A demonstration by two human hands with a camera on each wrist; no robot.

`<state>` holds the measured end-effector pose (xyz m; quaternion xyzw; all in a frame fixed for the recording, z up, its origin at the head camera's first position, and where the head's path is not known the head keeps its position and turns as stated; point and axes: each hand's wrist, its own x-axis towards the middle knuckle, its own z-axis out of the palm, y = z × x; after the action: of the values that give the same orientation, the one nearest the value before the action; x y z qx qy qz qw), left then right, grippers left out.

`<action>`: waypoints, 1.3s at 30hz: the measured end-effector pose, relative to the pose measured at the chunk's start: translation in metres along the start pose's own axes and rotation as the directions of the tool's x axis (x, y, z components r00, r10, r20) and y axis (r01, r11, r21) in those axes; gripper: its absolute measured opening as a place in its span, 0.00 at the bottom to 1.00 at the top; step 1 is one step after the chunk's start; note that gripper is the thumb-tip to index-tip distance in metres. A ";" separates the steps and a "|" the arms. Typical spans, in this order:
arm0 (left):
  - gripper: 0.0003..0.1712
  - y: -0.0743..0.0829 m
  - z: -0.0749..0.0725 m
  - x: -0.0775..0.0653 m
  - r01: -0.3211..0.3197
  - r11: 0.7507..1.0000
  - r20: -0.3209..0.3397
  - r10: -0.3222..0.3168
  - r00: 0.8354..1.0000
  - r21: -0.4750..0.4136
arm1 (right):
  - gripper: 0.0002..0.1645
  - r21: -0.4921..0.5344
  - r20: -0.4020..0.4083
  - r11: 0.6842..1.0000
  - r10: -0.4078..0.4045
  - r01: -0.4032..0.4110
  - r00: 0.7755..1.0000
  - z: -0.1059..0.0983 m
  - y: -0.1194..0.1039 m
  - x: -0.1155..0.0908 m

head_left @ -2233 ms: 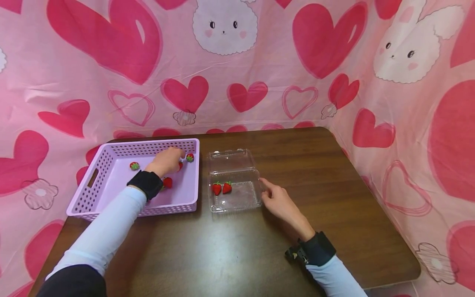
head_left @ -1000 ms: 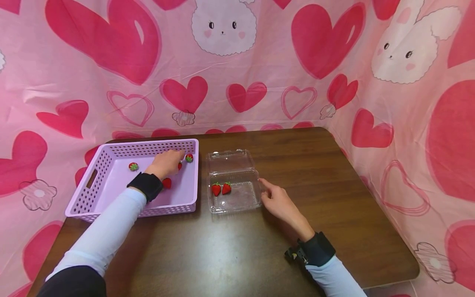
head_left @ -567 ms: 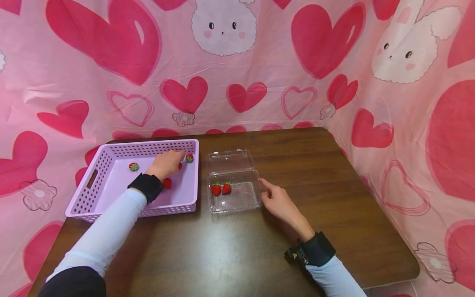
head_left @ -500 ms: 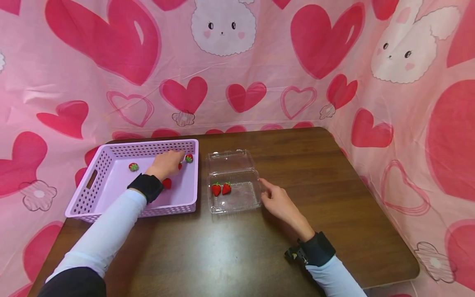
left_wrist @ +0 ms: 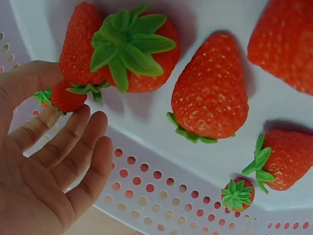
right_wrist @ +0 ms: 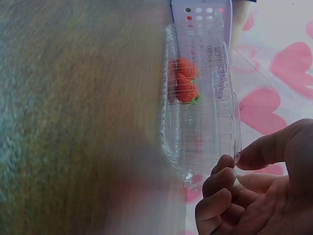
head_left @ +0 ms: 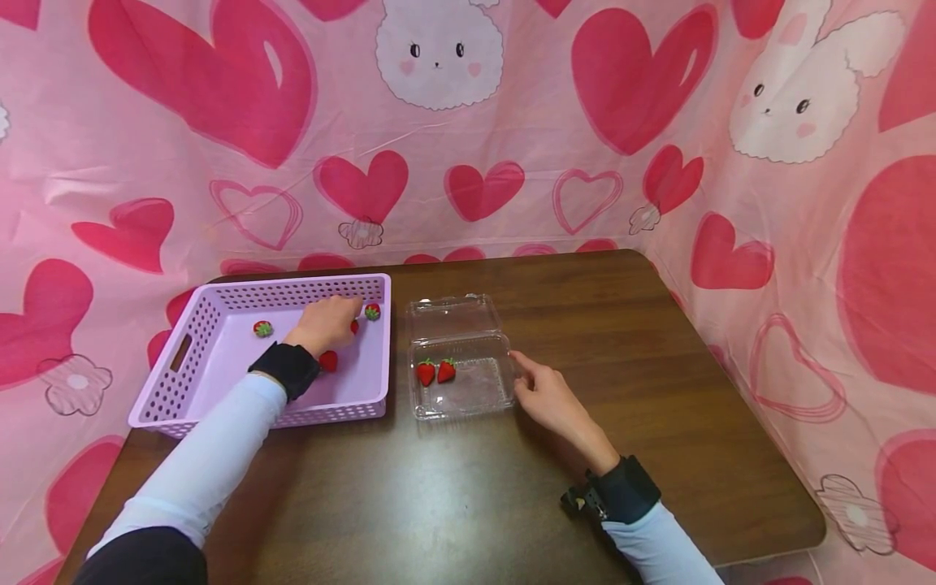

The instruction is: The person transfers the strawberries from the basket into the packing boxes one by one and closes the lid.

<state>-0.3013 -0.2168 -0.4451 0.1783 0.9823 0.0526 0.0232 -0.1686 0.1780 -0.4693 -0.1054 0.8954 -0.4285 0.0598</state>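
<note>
My left hand reaches into the lilac basket. Its thumb and fingertips close around a small red strawberry, seen in the left wrist view. Larger in that view, other strawberries lie around the hand, one plump strawberry on its side. Under the forearm in the head view, another strawberry is partly hidden. My right hand pinches the right edge of a clear plastic clamshell box between thumb and fingers. Two strawberries, a left one and a right one, sit side by side inside it.
The clamshell's lid lies folded back towards the curtain. One strawberry rests mid-basket and another in its far right corner. Brown table surface extends around the box. A pink heart-patterned curtain hangs behind.
Very little differs. Since the oldest frame my left wrist has shifted slightly, covering a bit more of the strawberries beneath it. The right hand and the box stay put.
</note>
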 end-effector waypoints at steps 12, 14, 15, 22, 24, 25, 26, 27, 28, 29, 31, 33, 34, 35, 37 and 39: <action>0.11 0.003 -0.009 -0.006 0.014 1.000 -0.012 -0.014 1.000 -0.012 | 0.33 0.022 0.011 1.000 0.001 -0.001 1.000 -0.001 0.001 -0.001; 0.10 0.004 -0.009 -0.007 0.023 1.000 -0.015 -0.024 1.000 -0.009 | 0.33 0.018 0.010 1.000 -0.002 0.001 1.000 -0.001 0.001 -0.001; 0.10 0.004 -0.010 -0.007 0.025 1.000 -0.018 -0.026 1.000 -0.009 | 0.33 0.018 0.009 1.000 -0.003 0.003 1.000 -0.001 0.001 -0.001; 0.12 0.009 -0.015 -0.010 0.030 0.999 -0.044 -0.032 0.999 -0.030 | 0.33 0.025 0.013 1.000 0.005 -0.006 1.000 0.000 0.001 -0.001; 0.13 0.011 -0.018 -0.011 0.029 0.999 -0.043 -0.031 0.999 -0.033 | 0.33 0.021 0.011 1.000 0.006 -0.006 1.000 0.000 0.001 -0.001; 0.14 0.012 -0.019 -0.012 0.028 0.999 -0.041 -0.029 0.999 -0.035 | 0.33 0.022 0.012 1.000 0.007 -0.007 1.000 0.000 0.001 -0.001; 0.14 0.012 -0.020 -0.012 0.026 0.999 -0.038 -0.027 0.999 -0.036 | 0.33 0.022 0.012 1.000 0.007 -0.008 1.000 0.000 0.002 -0.001; 0.15 0.013 -0.021 -0.012 0.024 0.999 -0.037 -0.025 0.999 -0.038 | 0.33 0.022 0.012 1.000 0.007 -0.007 1.000 0.000 0.002 -0.001; 0.15 0.013 -0.022 -0.012 0.021 0.999 -0.036 -0.022 0.999 -0.038 | 0.33 0.024 0.012 1.000 0.007 -0.008 1.000 0.000 0.002 -0.001; 0.16 0.014 -0.022 -0.012 0.018 0.999 -0.036 -0.019 0.999 -0.041 | 0.33 0.024 0.012 1.000 0.007 -0.008 1.000 0.000 0.003 -0.001; 0.17 0.015 -0.023 -0.012 0.015 0.999 -0.040 -0.017 0.999 -0.042 | 0.33 0.027 0.013 1.000 0.007 -0.007 1.000 0.000 0.003 -0.001; 0.17 0.016 -0.024 -0.012 0.014 0.999 -0.045 -0.016 0.999 -0.040 | 0.33 0.026 0.012 1.000 0.008 -0.008 1.000 0.001 0.002 -0.001; 0.17 0.016 -0.025 -0.012 0.015 0.999 -0.046 -0.017 0.999 -0.039 | 0.33 0.025 0.012 1.000 0.008 -0.009 1.000 0.000 0.002 -0.001; 0.17 0.016 -0.025 -0.011 0.017 0.999 -0.049 -0.019 0.999 -0.039 | 0.33 0.023 0.012 1.000 0.009 -0.010 1.000 0.001 0.002 -0.001; 0.17 0.018 -0.026 -0.011 0.022 0.999 -0.050 -0.023 0.998 -0.039 | 0.33 0.023 0.013 1.000 0.013 -0.013 1.000 0.000 0.001 -0.001; 0.16 0.021 -0.028 -0.011 0.024 0.999 -0.052 -0.026 0.998 -0.041 | 0.33 0.022 0.012 1.000 0.019 -0.019 1.000 0.000 0.001 -0.001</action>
<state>-0.2850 -0.2039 -0.4142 0.1640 0.9835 0.0765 0.0015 -0.1678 0.1790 -0.4704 -0.0988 0.8912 -0.4371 0.0704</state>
